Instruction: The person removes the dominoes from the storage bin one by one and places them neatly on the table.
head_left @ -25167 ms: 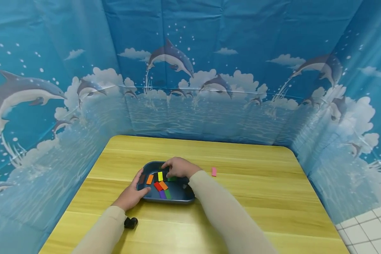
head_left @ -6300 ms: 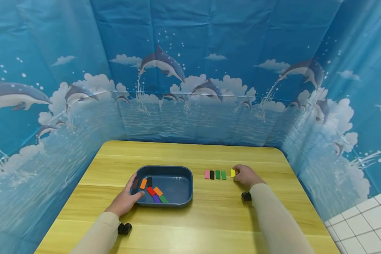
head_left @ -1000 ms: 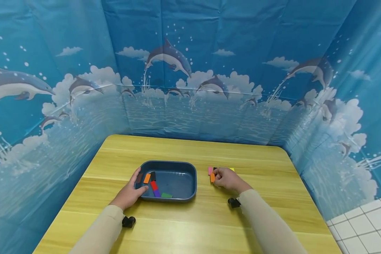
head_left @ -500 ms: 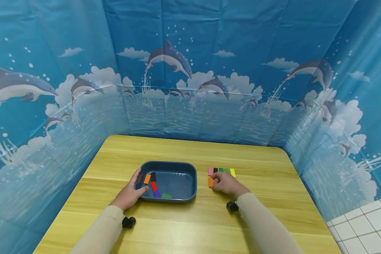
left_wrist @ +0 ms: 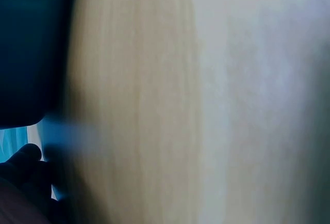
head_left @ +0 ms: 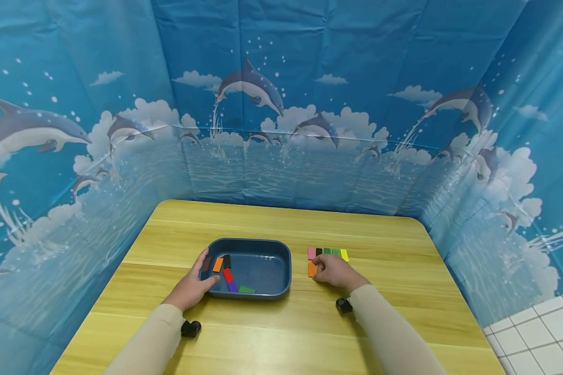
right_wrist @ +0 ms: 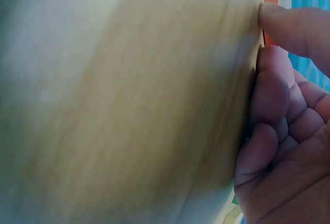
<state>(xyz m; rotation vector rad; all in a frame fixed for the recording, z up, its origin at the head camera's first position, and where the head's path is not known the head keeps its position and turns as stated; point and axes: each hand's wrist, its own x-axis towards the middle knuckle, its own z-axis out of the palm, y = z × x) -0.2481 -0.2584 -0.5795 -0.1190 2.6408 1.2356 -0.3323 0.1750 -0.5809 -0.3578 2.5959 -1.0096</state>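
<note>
In the head view my left hand (head_left: 191,285) holds the dark blue tray (head_left: 262,296) by its left end, thumb over the near rim and fingers along the outer side. My right hand (head_left: 335,271) pinches a small flat orange block (head_left: 311,270) between thumb and fingertips, down at the tabletop. That block lies just in front of a pink block (head_left: 311,253), which begins a row with a black block (head_left: 318,252), two green ones and a yellow block (head_left: 344,254). In the right wrist view the thumb partly covers the orange block (right_wrist: 271,37).
Inside the tray's left part lie a brown block (head_left: 206,264), another orange block (head_left: 218,264), a black one, a red block (head_left: 228,275), a purple block (head_left: 232,286) and a green block (head_left: 247,289). Blue dolphin curtains (head_left: 262,172) enclose the wooden table (head_left: 244,333).
Over the longer span, black, green and yellow blocks joined the pink one in a row. Within the last second, my right hand lowered the orange block in front of the pink one. The left hand stays put.
</note>
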